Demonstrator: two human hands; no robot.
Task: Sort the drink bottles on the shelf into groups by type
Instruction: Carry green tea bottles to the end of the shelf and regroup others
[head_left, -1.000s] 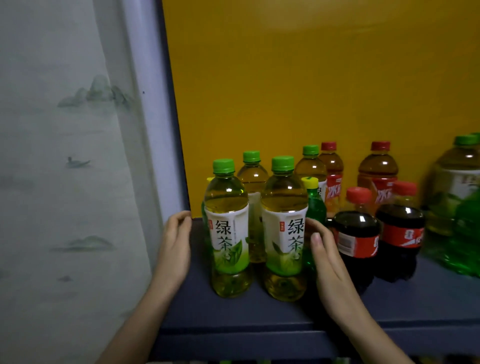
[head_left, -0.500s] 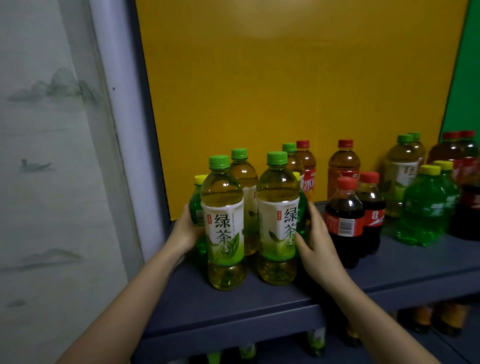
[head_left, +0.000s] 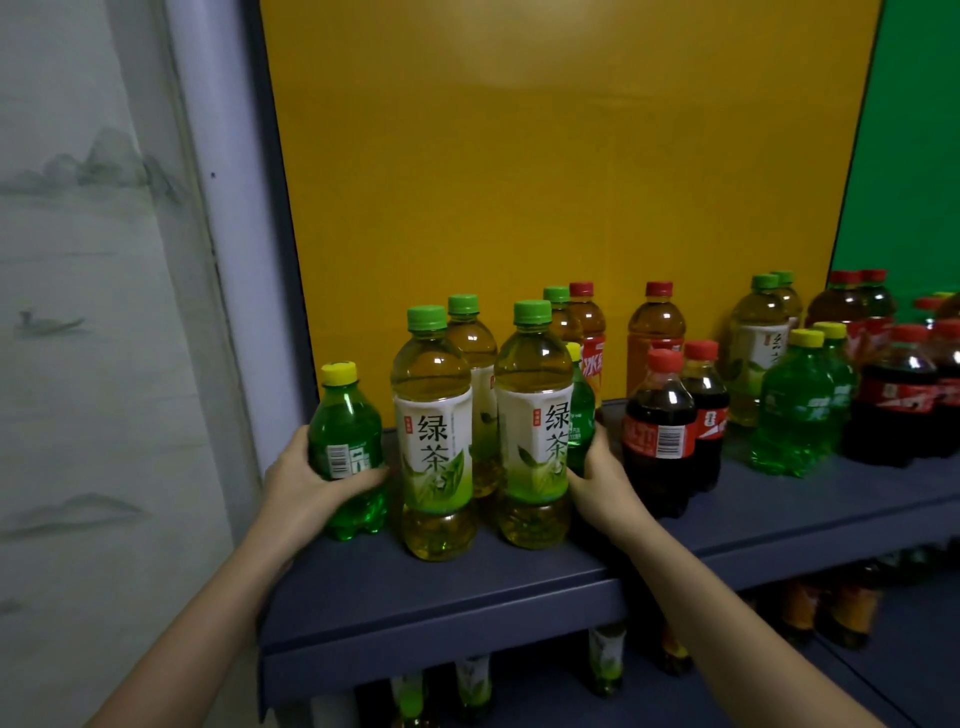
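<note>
Left hand: my left hand grips a small green soda bottle round its belly at the left end of the shelf.
Right hand: my right hand wraps the base of a second soda bottle, which is mostly hidden behind the right tea bottle.
Between: the left tea bottle and the right one stand upright near the shelf's front edge.
Tipping risk: both teas are tall and touch or nearly touch my hands. If I drag either soda sideways, I expect a tea bottle to topple off the front.
Right-side risk: the cola bottles sit just beside my wrist, and a wide swing could knock them.
Destination: the matching soda group stands well apart to the right, so the carry passes over crowded caps.
</note>
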